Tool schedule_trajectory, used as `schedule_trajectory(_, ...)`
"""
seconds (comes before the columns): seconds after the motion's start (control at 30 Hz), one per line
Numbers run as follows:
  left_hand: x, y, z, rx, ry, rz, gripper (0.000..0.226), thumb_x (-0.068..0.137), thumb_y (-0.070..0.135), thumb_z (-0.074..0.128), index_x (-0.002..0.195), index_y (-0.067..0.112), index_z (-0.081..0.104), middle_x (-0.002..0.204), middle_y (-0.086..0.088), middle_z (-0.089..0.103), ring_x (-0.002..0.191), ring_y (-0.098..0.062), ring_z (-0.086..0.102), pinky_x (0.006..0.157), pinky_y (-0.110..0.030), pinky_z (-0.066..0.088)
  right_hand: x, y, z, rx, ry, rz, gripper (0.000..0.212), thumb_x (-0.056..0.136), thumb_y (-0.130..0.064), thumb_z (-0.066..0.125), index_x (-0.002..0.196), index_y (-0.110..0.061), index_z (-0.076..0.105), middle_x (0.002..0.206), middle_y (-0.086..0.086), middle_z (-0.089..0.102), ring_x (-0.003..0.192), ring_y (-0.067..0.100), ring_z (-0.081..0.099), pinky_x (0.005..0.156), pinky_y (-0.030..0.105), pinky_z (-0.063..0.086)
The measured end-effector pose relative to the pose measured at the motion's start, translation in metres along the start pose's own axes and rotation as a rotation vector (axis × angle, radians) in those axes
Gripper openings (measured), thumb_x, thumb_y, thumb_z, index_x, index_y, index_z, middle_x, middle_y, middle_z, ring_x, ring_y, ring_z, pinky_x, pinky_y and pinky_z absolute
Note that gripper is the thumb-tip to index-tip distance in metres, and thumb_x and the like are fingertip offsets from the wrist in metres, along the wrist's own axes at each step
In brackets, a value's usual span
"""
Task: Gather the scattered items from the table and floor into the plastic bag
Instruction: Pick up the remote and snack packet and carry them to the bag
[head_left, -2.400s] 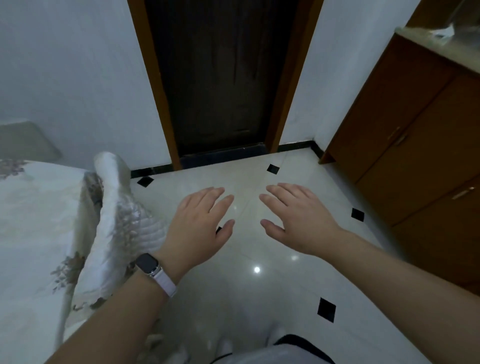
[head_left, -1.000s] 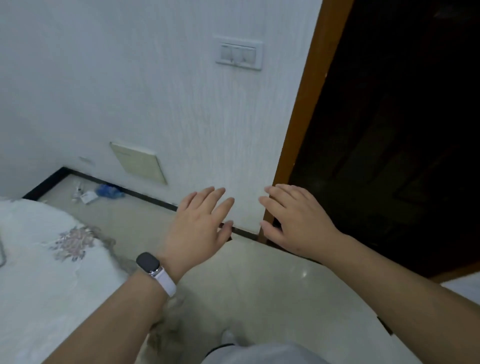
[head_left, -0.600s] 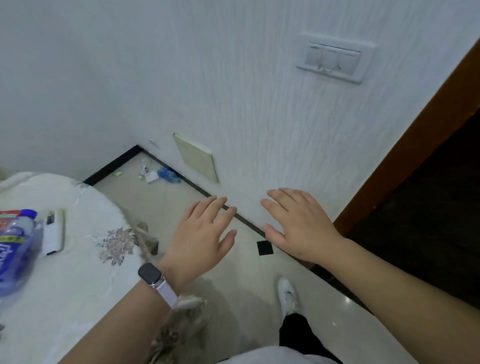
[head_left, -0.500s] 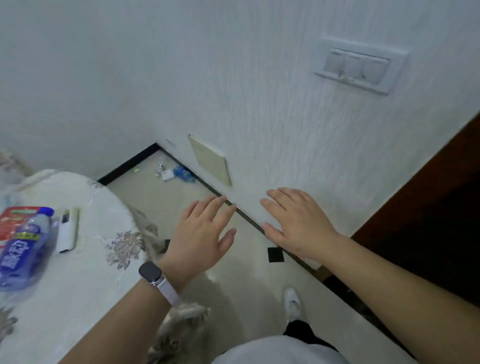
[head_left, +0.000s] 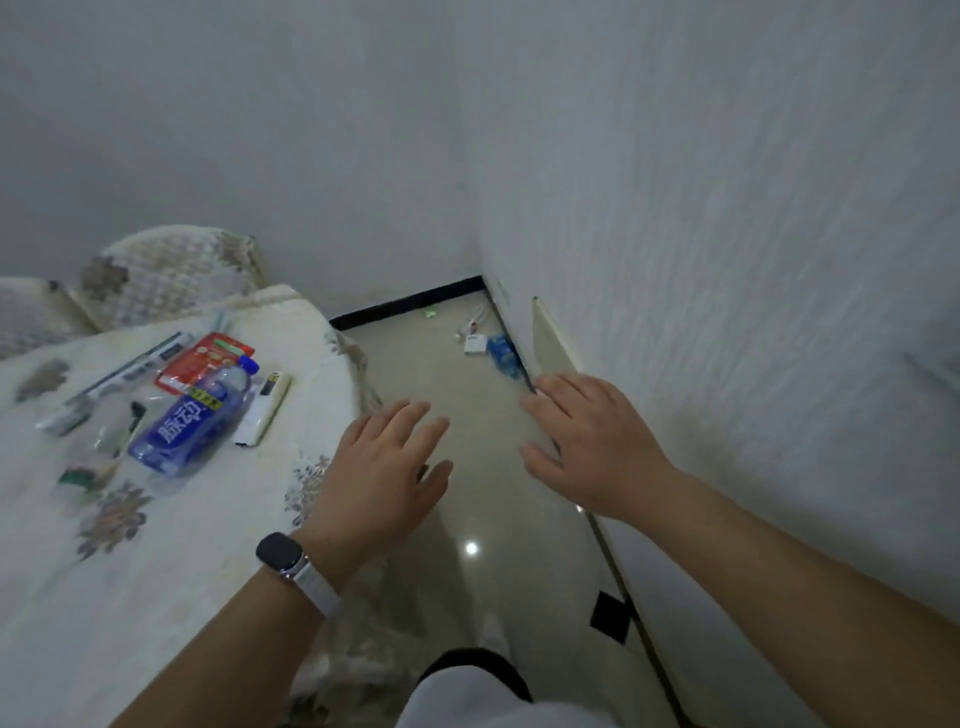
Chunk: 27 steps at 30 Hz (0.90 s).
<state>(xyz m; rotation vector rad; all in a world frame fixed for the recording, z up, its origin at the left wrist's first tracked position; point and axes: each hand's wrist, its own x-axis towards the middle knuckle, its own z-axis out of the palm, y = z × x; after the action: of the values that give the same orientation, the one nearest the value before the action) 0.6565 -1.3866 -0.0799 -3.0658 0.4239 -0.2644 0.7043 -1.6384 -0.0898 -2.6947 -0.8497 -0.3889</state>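
The scattered items lie in two groups. On the tabletop (head_left: 171, 545), under a flowered cloth, a blue bottle (head_left: 192, 415) lies on its side, its cap end over a red packet (head_left: 202, 358). A white stick-shaped item (head_left: 262, 410) lies just beside it, a long dark tube (head_left: 130, 371) sits further back, and a small green-and-white scrap (head_left: 83, 475) is nearer the edge. On the floor (head_left: 467, 499), in the far corner, a blue wrapper (head_left: 504, 356) touches a small white box (head_left: 475, 345), with a white cord (head_left: 470, 325) and a green scrap (head_left: 429, 312) near them. Something clear may lie around the bottle, but I cannot tell whether it is the plastic bag.

The left hand (head_left: 384, 467) and right hand (head_left: 592, 441) hover over the floor between tabletop and wall (head_left: 727, 260). Each grip is fully slack, fingers spread, with nothing in it.

The likeliest slip is collecting without the bag in hand, so pieces get juggled and dropped. The bottle could roll off the round tabletop if nudged. The small corner pieces, tucked by the skirting and a leaning cream panel (head_left: 553, 338), are easy to miss.
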Motion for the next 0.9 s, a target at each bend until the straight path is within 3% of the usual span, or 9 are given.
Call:
schedule_trajectory(0.2, 0.026, -0.067, 0.017, 0.007, 0.006, -0.19, 0.053, 0.091, 0.051, 0.039, 0.125, 0.021, 0.065, 0.131, -0.007, 0.063, 0.122, -0.03, 0.057, 0.1, -0.045, 0.045, 0.087, 0.0, 0.042, -0.002, -0.078, -0.134, 0.051, 0.087, -0.049, 0.046, 0.123, -0.015, 0.061, 0.128, 0.007, 0.06, 0.115, 0.028, 0.055, 0.098, 0.042, 0.042)
schedule_trajectory(0.67, 0.143, -0.246, 0.072, -0.08, 0.121, -0.379, 0.047, 0.09, 0.043, 0.045, 0.123, 0.016, 0.065, 0.128, -0.012, 0.064, 0.118, -0.034, 0.06, 0.095, -0.048, 0.048, 0.339, -0.006, 0.125, -0.039, -0.143, -0.372, 0.053, 0.089, -0.05, 0.045, 0.126, -0.015, 0.061, 0.129, 0.007, 0.06, 0.118, 0.028, 0.055, 0.1, 0.043, 0.043)
schedule_trajectory(0.9, 0.137, -0.298, 0.092, -0.077, 0.075, -0.616, 0.05, 0.09, 0.045, 0.042, 0.124, 0.017, 0.065, 0.13, -0.009, 0.064, 0.119, -0.032, 0.06, 0.096, -0.049, 0.048, 0.423, -0.028, 0.18, 0.014, -0.21, -0.552, 0.052, 0.09, -0.051, 0.044, 0.124, -0.016, 0.062, 0.128, 0.006, 0.062, 0.115, 0.027, 0.058, 0.098, 0.043, 0.044)
